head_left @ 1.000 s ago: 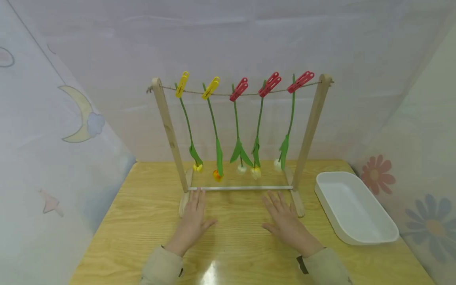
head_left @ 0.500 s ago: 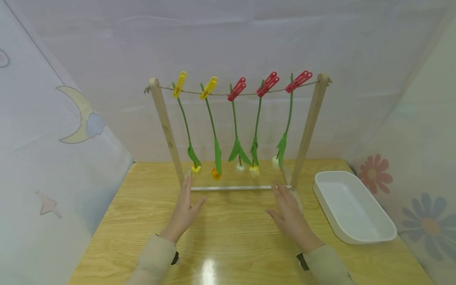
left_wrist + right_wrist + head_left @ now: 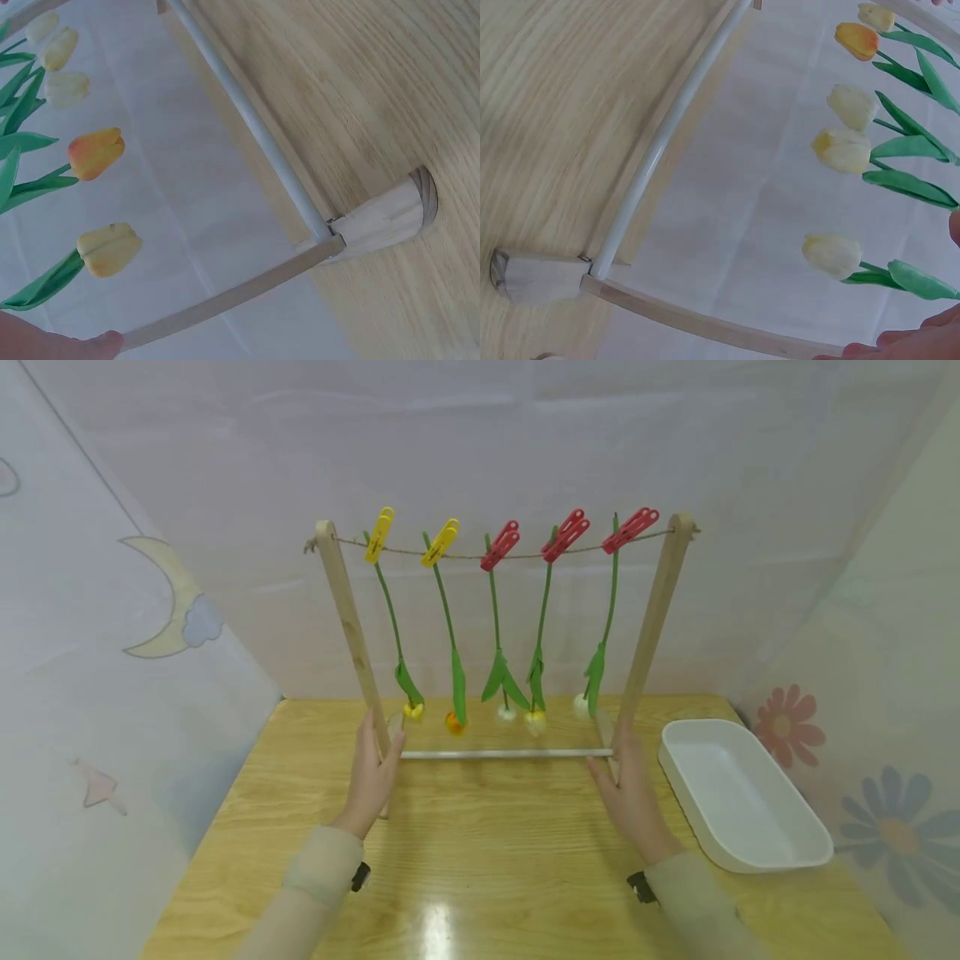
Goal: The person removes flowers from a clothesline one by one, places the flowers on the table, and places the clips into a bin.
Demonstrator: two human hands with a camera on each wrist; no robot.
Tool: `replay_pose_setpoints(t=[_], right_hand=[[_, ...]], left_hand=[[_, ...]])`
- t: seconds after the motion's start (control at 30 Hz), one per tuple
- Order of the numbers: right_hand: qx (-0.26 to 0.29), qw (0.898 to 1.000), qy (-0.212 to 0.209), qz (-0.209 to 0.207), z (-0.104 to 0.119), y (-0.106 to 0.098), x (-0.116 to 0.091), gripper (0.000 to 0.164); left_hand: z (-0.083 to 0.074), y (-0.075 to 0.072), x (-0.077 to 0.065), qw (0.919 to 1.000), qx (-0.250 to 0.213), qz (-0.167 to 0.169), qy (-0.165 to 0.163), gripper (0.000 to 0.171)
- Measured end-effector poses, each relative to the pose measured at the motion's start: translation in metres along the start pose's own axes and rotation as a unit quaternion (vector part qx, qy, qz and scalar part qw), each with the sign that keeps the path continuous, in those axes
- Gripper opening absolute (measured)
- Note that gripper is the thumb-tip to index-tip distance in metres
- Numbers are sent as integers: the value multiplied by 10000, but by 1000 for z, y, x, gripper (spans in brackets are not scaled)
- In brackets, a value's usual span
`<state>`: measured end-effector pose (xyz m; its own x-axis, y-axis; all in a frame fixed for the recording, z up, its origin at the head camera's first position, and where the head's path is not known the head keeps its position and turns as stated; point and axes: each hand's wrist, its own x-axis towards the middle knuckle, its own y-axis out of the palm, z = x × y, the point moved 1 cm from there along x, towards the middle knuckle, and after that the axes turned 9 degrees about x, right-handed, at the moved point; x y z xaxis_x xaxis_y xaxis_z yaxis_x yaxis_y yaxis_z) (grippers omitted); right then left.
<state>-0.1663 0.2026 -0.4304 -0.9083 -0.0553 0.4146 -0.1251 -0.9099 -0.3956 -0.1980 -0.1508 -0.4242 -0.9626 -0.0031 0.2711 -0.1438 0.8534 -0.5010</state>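
A wooden rack (image 3: 349, 618) stands on the table, with a twine line (image 3: 465, 557) tied between its posts. Several artificial tulips (image 3: 97, 153) hang upside down from yellow clothespins (image 3: 440, 543) and red clothespins (image 3: 566, 537). My left hand (image 3: 369, 781) is at the foot of the left post, fingers on its outer side and thumb on its inner side. In the left wrist view one digit touches that post. My right hand (image 3: 630, 793) is at the right post's foot. In the right wrist view its fingers touch the post while the thumb stands apart.
A white tray (image 3: 742, 856) stands right of the rack. A white rod (image 3: 502, 753) joins the posts low down, above wooden feet (image 3: 386, 217). Printed cloth backdrops (image 3: 480, 443) enclose the wooden table (image 3: 487, 860) at the back and sides.
Both hands have moved outward, from palm-down near the rod to the feet of the two posts. The rack, the tulips and the tray have stayed in place.
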Motion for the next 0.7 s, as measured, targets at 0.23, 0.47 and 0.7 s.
replay_pose_setpoints(t=[0.23, 0.47, 0.7], right_hand=[[236, 9995, 37, -182, -3, -15, 18, 75], [211, 9990, 221, -318, -1, -31, 39, 71], [367, 9970, 581, -368, -2, -42, 57, 69]], left_hand=[[2, -9, 16, 9997, 6, -257, 1, 68], [-3, -21, 33, 9990, -107, -436, 66, 67], [-9, -31, 47, 9982, -331, -470, 145, 65]])
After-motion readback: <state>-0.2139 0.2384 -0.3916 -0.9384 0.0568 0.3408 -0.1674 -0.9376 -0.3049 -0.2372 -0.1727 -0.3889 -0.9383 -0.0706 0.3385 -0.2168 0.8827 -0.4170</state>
